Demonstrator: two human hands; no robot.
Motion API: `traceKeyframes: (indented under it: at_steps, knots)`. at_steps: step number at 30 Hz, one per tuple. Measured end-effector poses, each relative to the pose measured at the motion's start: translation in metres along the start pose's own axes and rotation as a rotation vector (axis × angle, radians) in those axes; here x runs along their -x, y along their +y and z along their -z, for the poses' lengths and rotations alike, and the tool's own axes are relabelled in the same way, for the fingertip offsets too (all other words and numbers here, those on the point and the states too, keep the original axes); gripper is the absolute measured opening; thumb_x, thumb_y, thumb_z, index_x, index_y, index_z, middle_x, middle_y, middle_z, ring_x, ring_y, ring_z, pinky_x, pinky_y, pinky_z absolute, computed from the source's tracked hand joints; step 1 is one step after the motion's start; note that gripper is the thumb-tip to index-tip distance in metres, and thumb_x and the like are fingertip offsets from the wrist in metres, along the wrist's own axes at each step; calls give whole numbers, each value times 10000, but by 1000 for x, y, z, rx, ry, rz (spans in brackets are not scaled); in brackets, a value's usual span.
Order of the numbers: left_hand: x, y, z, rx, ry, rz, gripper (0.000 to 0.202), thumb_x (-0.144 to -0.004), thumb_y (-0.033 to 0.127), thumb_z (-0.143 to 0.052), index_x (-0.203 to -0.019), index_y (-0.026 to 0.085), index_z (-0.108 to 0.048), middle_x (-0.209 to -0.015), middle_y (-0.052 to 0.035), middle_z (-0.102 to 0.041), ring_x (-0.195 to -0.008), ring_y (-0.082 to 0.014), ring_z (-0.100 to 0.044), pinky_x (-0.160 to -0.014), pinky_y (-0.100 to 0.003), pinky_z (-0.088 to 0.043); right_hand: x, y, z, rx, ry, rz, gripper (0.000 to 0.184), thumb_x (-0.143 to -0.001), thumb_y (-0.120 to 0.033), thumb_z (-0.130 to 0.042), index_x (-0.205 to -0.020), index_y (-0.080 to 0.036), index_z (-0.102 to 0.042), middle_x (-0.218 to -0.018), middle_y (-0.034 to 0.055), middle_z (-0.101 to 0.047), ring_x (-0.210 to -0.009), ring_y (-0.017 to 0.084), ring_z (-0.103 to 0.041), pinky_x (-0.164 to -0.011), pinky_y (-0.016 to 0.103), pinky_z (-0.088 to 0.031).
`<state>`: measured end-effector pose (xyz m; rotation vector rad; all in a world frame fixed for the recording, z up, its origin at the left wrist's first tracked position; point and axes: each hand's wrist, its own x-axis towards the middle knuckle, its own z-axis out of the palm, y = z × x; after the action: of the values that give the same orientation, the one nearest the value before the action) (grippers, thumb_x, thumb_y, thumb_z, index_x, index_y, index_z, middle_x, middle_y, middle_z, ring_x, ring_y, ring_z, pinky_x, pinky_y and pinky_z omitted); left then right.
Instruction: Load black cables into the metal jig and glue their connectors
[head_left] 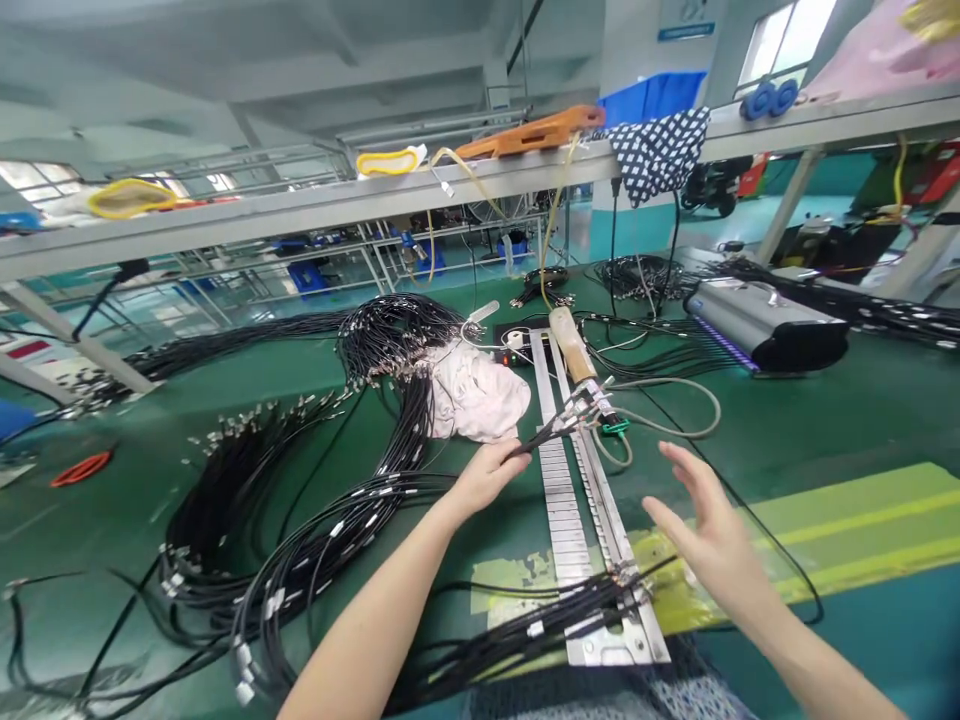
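Observation:
My left hand is closed around a small bundle of black cables, whose metal-tipped ends fan out over a slotted metal rail fixture. Right of the fixture, my right hand hovers with thumb and fingers apart, holding nothing. Close to the cable tips lies a tan-handled tool with a green piece at its near end and a grey cord. Across the near end of the fixture rests another bunch of black cables, their tips at its right edge.
A pale crumpled cloth lies left of the fixture. Large coils of black cable cover the left side of the green table. At the right stands a silver-and-black lamp unit glowing purple. A shelf beam spans above the table.

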<state>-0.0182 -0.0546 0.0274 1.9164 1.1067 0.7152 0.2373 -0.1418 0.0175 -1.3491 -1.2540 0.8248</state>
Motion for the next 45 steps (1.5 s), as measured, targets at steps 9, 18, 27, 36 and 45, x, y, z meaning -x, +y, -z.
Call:
traceKeyframes:
  at_steps: [9,18,27,36,45]
  knots:
    - [1,13,8,259,-305,118,487,-824,612,-422,-734,146,-531,-516,43,-402,-424,-63,-327,-402,-186,-254,-75,-53,-81,-531,-636,-69,478,-648,-472,-696,-1026,-189,-621,-964,92,-684,-954,239,-621,-880,425,-454]
    - [-23,18,43,236,-241,98,341,-762,490,-599,-843,158,-594,-739,-9,-612,-687,-129,-549,-699,-246,-427,-98,-73,-84,-352,-427,112,230,-710,-417,-661,-752,-193,-688,-810,28,-669,-828,188,-595,-847,344,-439]
    - [-6,3,74,390,237,26,413,-813,576,-487,-745,169,-507,-543,59,-443,-464,-69,-357,-463,-198,-253,-159,-154,-100,-601,-610,163,460,-642,-353,-736,-1064,-237,-594,-1048,52,-656,-967,208,-610,-876,379,-449]
    - [-13,-19,62,636,535,-111,484,-806,621,-454,-858,142,-495,-582,13,-534,-431,-72,-408,-436,-205,-297,-162,-198,-163,-260,-828,147,852,-585,-291,-792,-1331,-219,-387,-1286,125,-530,-1118,227,-547,-999,410,-384]
    - [1,-19,86,609,160,-59,374,-755,447,-602,-860,91,-653,-827,-109,-688,-774,-212,-634,-724,-316,-463,-156,-192,-170,-130,-900,282,282,-743,-429,-617,-786,-153,-661,-778,66,-707,-819,200,-654,-921,405,-434]
